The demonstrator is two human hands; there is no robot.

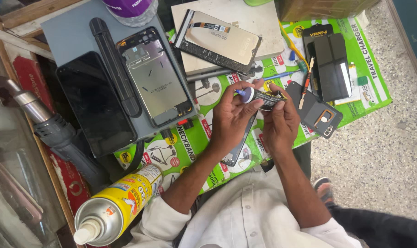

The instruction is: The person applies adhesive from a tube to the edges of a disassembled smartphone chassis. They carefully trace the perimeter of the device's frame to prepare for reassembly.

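My left hand [231, 117] and my right hand [279, 121] both grip a small black glue tube [266, 98] with a white neck and blue tip, held above the green printed mat [190, 147]. The left fingers pinch the tube's nozzle end; the right fingers hold its body. A dark phone [238, 149] lies partly hidden under my hands. To the left sits a phone frame [155, 76] with its metal inside facing up, on a grey board [73, 34].
A black glass screen [94, 103] and black rod [114, 64] lie on the grey board. A display panel [220, 41], a boxed black screen [330, 64], a phone back cover [316, 112], a heat gun [56, 128] and a yellow spray can [119, 202] surround the mat.
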